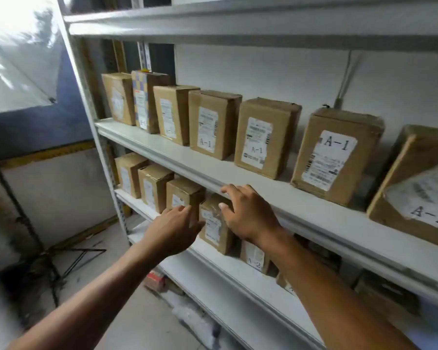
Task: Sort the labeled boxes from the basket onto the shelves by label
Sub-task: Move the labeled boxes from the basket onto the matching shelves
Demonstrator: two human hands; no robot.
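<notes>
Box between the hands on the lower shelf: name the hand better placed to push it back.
Probably right hand: its fingers already lie over the box top; left hand only touches its side.

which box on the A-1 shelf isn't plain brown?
The second box from the left: its front carries a blue and cream checked pattern with a yellow strip on top. The other boxes in that row are plain brown cardboard with white labels.

Two bare forearms, no sleeves visible up to the frame edge. Left grip (173, 224) and right grip (248, 213): bare, without gloves, rings, watch or wristband; short fingernails.
</notes>
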